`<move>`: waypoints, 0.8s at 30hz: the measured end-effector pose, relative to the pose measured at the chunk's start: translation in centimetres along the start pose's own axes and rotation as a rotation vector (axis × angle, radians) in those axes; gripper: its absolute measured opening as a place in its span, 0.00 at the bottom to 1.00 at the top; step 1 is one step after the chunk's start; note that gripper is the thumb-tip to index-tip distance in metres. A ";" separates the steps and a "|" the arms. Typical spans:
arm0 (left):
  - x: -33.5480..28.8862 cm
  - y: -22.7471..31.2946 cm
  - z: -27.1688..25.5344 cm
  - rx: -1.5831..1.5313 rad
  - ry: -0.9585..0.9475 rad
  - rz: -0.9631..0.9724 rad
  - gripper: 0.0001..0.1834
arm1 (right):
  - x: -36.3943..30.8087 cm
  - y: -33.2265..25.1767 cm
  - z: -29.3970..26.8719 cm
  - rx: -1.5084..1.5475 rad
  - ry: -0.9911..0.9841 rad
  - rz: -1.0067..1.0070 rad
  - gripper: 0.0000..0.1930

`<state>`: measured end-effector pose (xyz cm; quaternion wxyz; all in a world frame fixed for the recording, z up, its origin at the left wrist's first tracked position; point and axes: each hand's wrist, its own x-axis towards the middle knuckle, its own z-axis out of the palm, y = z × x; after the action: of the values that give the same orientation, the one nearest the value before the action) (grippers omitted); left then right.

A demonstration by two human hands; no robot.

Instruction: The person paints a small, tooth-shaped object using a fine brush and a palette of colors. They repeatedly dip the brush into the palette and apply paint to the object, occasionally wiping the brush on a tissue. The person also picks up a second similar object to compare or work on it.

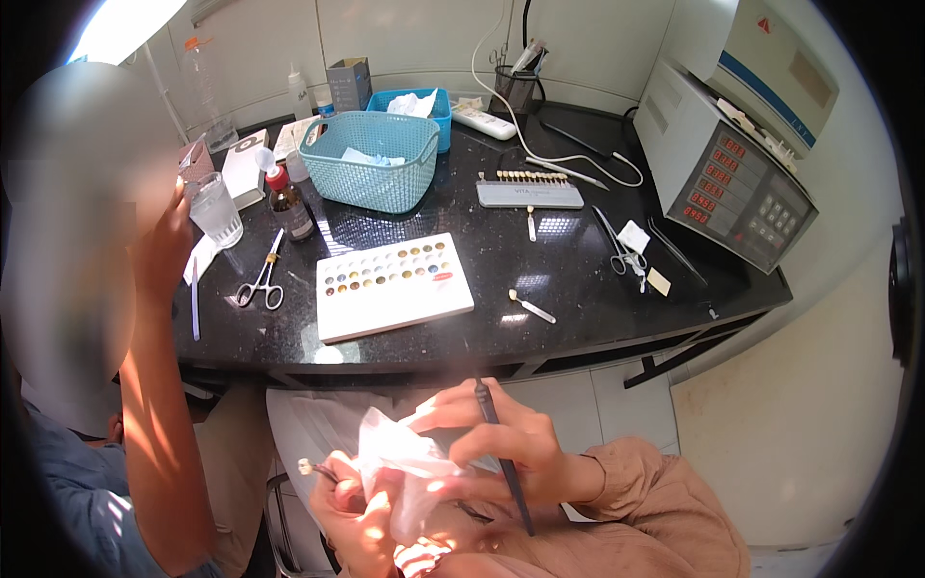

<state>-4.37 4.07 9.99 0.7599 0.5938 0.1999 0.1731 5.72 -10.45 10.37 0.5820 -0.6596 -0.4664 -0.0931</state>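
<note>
Above my lap, my left hand (358, 515) is closed around a thin dark holder whose tip carries a small cream tooth crown (305, 466). A crumpled white tissue (400, 460) is bunched between my two hands, and the left fingers press on it. My right hand (520, 438) grips a slim dark brush (501, 448), slanted with its blurred thin tip upward. Right fingertips also touch the tissue. On the black table ahead lies a white palette (395, 313) with rows of coloured wells. The holder's lower part is hidden by my hand and the tissue.
Beyond the palette stand a blue basket (371, 173), a dropper bottle (289, 204) and a glass (216, 212). A tooth shade guide (530, 196), scissors-like clamps (260, 284) and a machine with red displays (742, 183) share the table. A co-worker's arm (164, 414) is at left.
</note>
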 end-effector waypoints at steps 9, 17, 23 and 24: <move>1.7 -0.2 0.9 -0.183 -0.152 0.082 0.14 | -0.4 0.9 -0.9 0.138 -0.137 -0.180 0.06; 0.9 0.4 0.8 -0.234 -0.347 -0.072 0.18 | -0.1 0.0 -0.6 0.302 0.027 -0.211 0.09; 0.1 0.9 2.4 -0.167 -0.594 0.152 0.11 | -0.1 -2.3 -1.5 0.397 0.483 0.122 0.08; 0.2 1.2 2.1 -0.131 -0.598 0.122 0.11 | 0.3 -2.0 -2.3 0.282 0.525 0.115 0.09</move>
<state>-3.20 2.72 11.56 0.8098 0.5792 -0.0803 0.0485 5.41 -12.49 12.65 0.7728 -0.5511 -0.2701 -0.1617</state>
